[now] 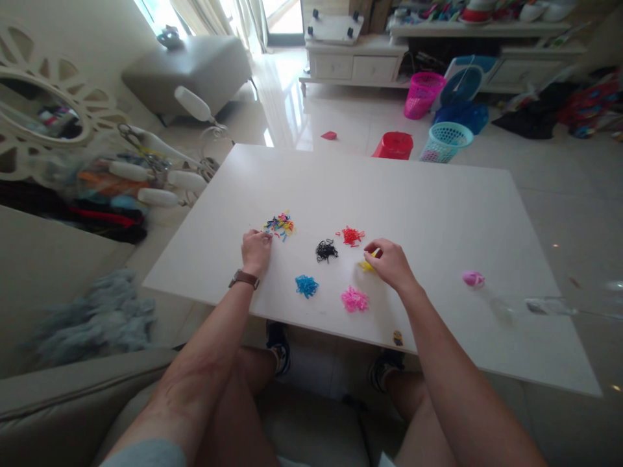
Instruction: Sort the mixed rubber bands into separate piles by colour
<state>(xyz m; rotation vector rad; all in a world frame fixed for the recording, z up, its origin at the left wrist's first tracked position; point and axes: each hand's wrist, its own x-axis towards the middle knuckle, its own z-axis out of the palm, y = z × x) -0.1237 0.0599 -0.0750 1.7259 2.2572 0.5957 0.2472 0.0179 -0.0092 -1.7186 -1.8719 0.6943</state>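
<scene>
My left hand (256,251), with a brown-strapped watch (244,279) at the wrist, rests at the near edge of a mixed-colour pile of small rubber bands (281,224). Its fingertips are pinched together; anything between them is too small to make out. Over a yellow pile of bands (366,264), partly covering it, is my right hand (390,263), its fingers curled toward the thumb. Whatever it grips is hidden. Between the hands lie single-colour piles: black bands (326,251), red bands (352,236), blue bands (306,286) and pink bands (355,299).
The white table (428,201) carries a pinkish-purple item (473,279), a clear bottle lying down (548,306) and a small yellow-and-dark figure (398,338) at the front edge. Beyond it stand a red bin (395,144), a light-blue basket (446,141) and a pink basket (422,95).
</scene>
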